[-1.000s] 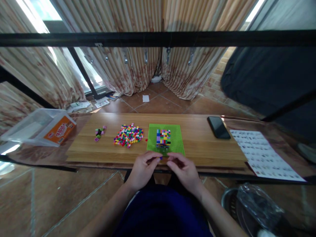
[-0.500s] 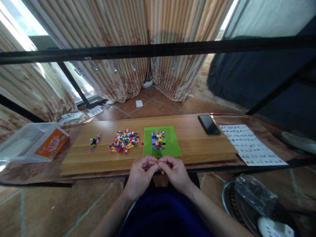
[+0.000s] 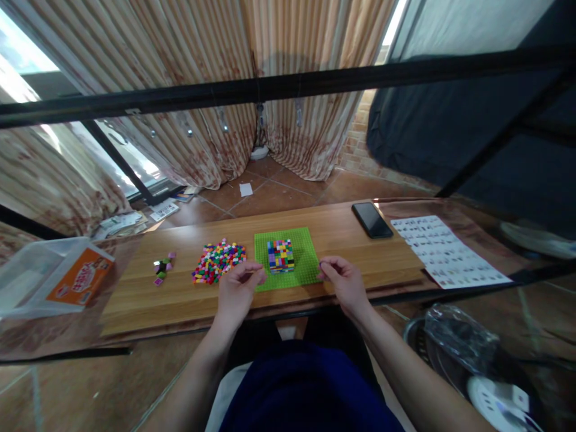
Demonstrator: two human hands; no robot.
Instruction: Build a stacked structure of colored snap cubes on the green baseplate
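My left hand [image 3: 238, 288] hovers by the near left corner of the green baseplate [image 3: 306, 273], thumb and finger drawn together; whether anything is between them I cannot make out. On the other side, at the near right corner, my right hand [image 3: 346, 285] pinches a tiny dark, purplish brick [image 3: 320, 264] between thumb and forefinger. Between the hands a many-coloured block of stacked bricks [image 3: 281, 257] stands on the baseplate. A loose heap of small coloured bricks [image 3: 218, 261] lies just beyond my left hand.
Farther left is a small group of pink, green and black bricks [image 3: 162, 268]. A clear plastic box [image 3: 27, 270] with an orange label stands at the far left. A black phone [image 3: 371, 219] and a printed sheet [image 3: 450, 252] lie on the right side of the wooden tabletop [image 3: 148, 306].
My hands, together in front of the baseplate over a small yellow piece, have parted, left hand leftward and right hand rightward. The yellow piece no longer shows. The whole view has shifted slightly.
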